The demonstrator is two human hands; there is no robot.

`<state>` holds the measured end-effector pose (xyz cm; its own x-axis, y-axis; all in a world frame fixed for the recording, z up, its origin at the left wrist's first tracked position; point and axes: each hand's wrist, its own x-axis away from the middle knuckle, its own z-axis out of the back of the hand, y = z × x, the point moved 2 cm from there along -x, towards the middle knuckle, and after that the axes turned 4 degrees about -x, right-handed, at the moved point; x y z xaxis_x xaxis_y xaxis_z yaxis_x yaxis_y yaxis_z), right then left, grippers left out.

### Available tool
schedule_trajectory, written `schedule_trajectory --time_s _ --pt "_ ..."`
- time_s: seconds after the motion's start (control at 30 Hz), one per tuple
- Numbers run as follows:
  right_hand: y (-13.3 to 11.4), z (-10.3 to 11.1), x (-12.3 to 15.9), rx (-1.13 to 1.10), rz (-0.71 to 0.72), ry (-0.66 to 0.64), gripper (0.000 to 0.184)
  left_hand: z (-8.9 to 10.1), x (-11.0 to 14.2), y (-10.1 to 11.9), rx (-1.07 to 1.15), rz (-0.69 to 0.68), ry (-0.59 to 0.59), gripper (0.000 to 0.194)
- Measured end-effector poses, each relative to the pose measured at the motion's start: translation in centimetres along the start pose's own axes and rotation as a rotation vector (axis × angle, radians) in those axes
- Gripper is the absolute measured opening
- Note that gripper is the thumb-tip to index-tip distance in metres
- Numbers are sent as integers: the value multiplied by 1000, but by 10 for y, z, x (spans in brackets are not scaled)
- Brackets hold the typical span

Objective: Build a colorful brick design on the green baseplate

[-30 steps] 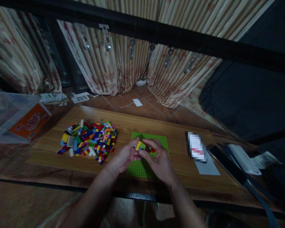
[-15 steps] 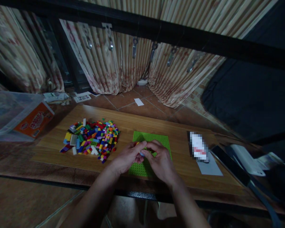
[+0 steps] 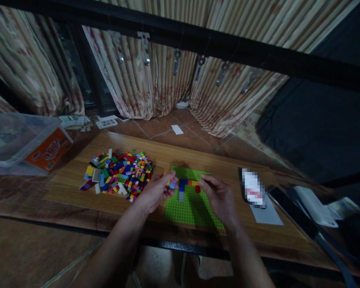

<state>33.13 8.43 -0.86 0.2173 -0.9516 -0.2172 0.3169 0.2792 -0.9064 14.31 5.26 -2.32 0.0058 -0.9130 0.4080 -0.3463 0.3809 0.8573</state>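
A green studded baseplate (image 3: 195, 208) lies on the wooden board (image 3: 78, 184) with a few small bricks (image 3: 186, 185) stuck on its far part: blue, grey, orange and red. My left hand (image 3: 156, 192) hovers at the plate's left edge, fingers curled around a small cluster of coloured bricks (image 3: 171, 183). My right hand (image 3: 219, 196) rests over the plate's right side, fingers loosely bent and apart, nothing visible in them. A pile of mixed coloured bricks (image 3: 120, 174) lies to the left of the plate.
A clear plastic box with an orange label (image 3: 27, 146) stands at the far left. To the right of the plate lie a blurred card on grey paper (image 3: 255, 192), a dark phone (image 3: 291, 208) and white papers (image 3: 315, 200). Curtains hang behind the tiled floor.
My hands were joined over the plate's middle; they have now drawn apart, left hand to the left edge with bricks, right hand to the right, uncovering the bricks on the plate.
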Motion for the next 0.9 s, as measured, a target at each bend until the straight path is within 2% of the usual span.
schedule_trajectory --time_s 0.1,0.17,0.33,0.47,0.7,0.9 --pt "11 13 -3 146 -62 31 28 9 -2 4 -15 -25 134 46" --pt "16 15 -3 244 -93 12 28 12 -3 4 -25 -43 177 46" --pt "22 7 -2 389 -37 -116 15 15 -4 3 -54 -72 165 46" --pt "23 6 -3 462 -27 -138 13 15 -4 3 -75 -81 148 45" --pt "26 17 5 576 -174 -182 13 17 -8 1 -83 -97 148 43" --pt "26 8 10 722 -266 -193 10 15 -8 0 -108 -100 169 42"
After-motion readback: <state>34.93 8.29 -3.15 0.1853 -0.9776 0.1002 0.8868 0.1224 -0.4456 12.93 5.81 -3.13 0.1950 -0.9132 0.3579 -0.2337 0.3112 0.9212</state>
